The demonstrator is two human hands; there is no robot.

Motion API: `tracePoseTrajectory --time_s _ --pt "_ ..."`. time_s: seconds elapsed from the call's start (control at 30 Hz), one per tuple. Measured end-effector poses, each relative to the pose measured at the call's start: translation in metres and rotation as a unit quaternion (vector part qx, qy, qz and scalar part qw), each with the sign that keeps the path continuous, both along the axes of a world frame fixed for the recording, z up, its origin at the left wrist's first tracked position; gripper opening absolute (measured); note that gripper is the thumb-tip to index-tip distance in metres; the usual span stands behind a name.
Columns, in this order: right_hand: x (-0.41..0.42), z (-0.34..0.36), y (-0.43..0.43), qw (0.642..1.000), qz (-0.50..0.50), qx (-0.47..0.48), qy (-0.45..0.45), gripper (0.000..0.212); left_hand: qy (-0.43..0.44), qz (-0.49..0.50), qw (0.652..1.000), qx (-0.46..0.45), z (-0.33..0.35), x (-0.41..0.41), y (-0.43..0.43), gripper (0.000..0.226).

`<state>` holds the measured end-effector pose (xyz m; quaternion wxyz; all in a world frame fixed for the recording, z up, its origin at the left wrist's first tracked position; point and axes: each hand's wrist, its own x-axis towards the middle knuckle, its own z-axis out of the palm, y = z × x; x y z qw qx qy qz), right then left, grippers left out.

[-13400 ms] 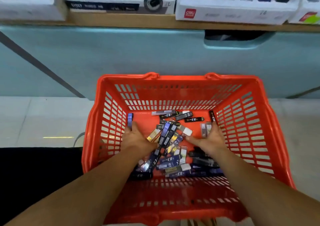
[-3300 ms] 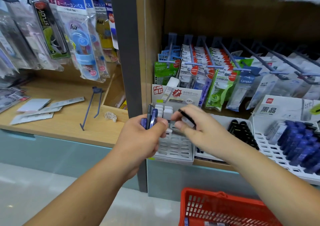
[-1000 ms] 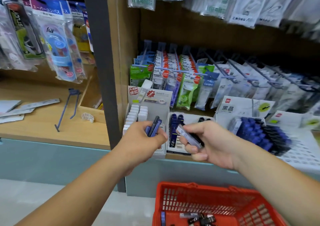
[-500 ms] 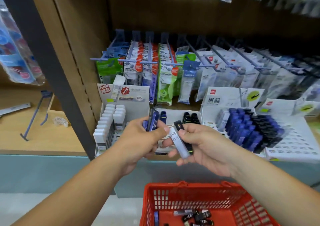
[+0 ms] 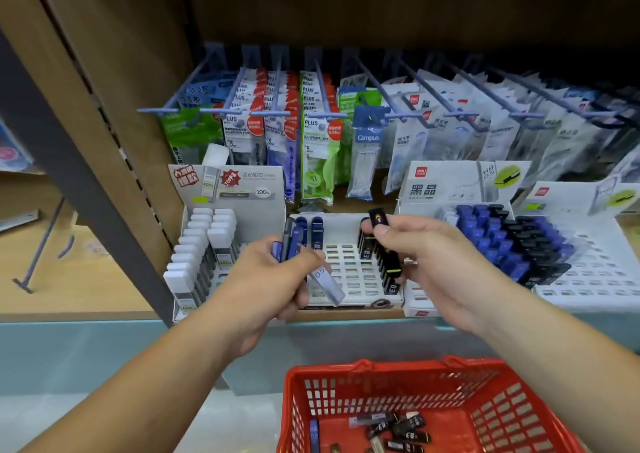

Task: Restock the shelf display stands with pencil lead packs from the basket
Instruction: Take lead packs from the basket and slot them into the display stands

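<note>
One black lead pack (image 5: pixel 378 218) pinched in right hand (image 5: pixel 433 262); several packs (image 5: pixel 294 244) clamped in left hand (image 5: pixel 266 286). Light, rigid, slippery: grip long sides.

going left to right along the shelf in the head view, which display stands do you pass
Stand of white-capped packs → middle white stand, few blue packs at its left, black row at its right → stand packed with blue and black packs → mostly bare white stand.
</note>
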<state>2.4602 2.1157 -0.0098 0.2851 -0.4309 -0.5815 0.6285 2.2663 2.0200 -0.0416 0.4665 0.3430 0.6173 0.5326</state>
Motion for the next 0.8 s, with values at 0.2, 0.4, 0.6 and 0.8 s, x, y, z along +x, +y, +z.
tracePoseTrajectory --time_s 0.2,0.4,0.6,0.8 --pt "0.013 -0.002 0.002 0.997 -0.05 0.057 0.015 0.021 -0.002 -0.007 1.0 0.009 -0.005 0.009 0.003 0.026" --pt "0.016 -0.001 -0.003 0.998 0.005 0.065 -0.012 0.018 -0.002 0.021 1.0 0.022 0.0 0.023 0.005 0.021" --pt "0.014 -0.001 -0.004 0.999 0.027 0.013 0.042 0.026 0.007 -0.01 1.0 0.02 0.001 0.028 0.004 0.034" --pt "0.016 0.001 -0.003 0.989 0.014 -0.055 0.136 0.023 -0.018 -0.016 1.0 0.017 0.001 0.029 0.004 0.036"
